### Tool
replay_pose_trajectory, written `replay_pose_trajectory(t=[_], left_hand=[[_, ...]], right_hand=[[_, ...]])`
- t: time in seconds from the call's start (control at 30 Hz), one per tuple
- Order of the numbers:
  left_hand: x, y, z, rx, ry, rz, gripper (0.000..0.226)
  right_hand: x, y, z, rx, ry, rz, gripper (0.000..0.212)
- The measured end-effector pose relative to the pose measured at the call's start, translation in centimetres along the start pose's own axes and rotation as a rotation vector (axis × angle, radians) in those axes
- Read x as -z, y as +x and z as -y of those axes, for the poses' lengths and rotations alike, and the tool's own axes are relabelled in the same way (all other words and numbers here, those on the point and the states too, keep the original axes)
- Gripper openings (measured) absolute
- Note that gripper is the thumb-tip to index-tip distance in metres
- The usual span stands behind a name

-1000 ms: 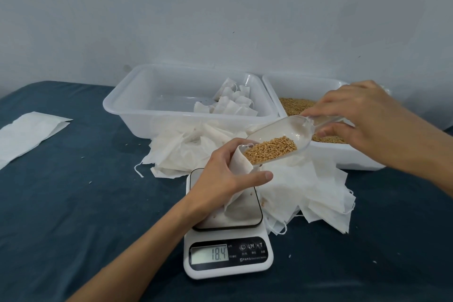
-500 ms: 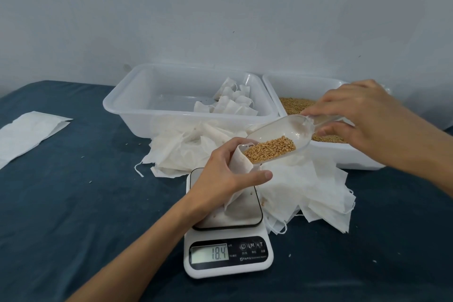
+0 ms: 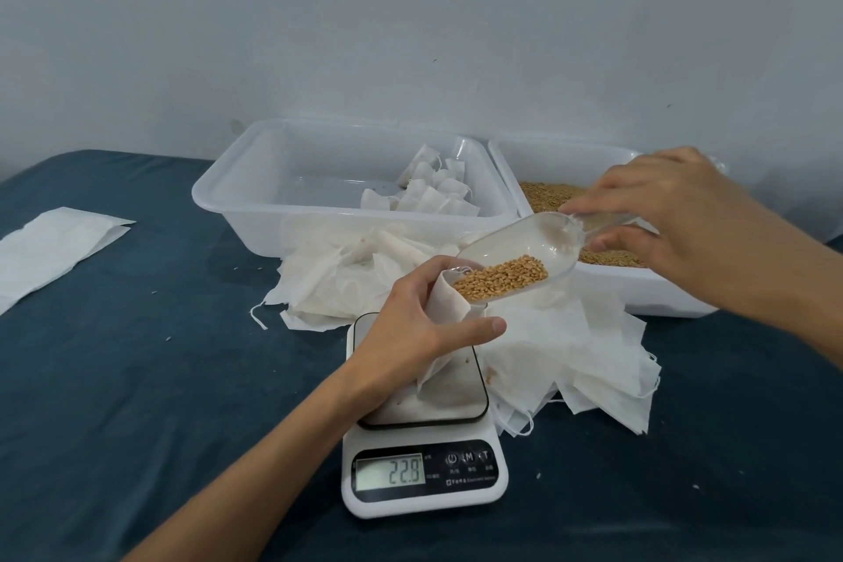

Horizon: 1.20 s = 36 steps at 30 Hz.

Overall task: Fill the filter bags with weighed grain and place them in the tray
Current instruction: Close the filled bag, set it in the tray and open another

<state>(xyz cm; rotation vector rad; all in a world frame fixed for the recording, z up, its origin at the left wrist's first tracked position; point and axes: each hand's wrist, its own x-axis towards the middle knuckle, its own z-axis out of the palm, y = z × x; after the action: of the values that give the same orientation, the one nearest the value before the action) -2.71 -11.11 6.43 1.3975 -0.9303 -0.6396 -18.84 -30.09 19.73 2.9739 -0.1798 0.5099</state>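
My left hand (image 3: pixel 410 324) grips the open mouth of a white filter bag (image 3: pixel 444 361) that stands on the white kitchen scale (image 3: pixel 424 465), whose display reads 22.8. My right hand (image 3: pixel 684 219) pinches the handle of a clear plastic scoop (image 3: pixel 538 246). The scoop tilts down with its lip at the bag's mouth, and golden grain (image 3: pixel 502 278) lies at its front. A clear tray (image 3: pixel 255 196) behind the scale holds several filled white bags (image 3: pixel 433 192) in its right part. A second tray (image 3: pixel 661 292) on the right holds loose grain.
A heap of empty filter bags (image 3: pixel 570 347) lies between the scale and the trays, spreading to the right. Flat white paper (image 3: pixel 50 246) lies at the far left on the dark blue table cover (image 3: pixel 137 379). A pale wall stands right behind the trays.
The scale reading has risen from 18.4 to 22.8, and the grain has slid toward the scoop's lip. Both hands keep their places.
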Motion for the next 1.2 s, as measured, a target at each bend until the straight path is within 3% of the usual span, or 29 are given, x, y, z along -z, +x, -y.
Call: replay_pose_trajectory(t=[0.63,1.2], left_hand=[[-0.1,0.0,0.0,0.006,-0.034,0.004,0.049],[-0.1,-0.1,-0.3,-0.011,-0.048,-0.036,0.049]], right_hand=[[-0.4,-0.1,-0.5,-0.005,0.020,-0.012,0.034],[-3.1,-2.2,-3.9,-0.352,0.558,-0.035,0.027]])
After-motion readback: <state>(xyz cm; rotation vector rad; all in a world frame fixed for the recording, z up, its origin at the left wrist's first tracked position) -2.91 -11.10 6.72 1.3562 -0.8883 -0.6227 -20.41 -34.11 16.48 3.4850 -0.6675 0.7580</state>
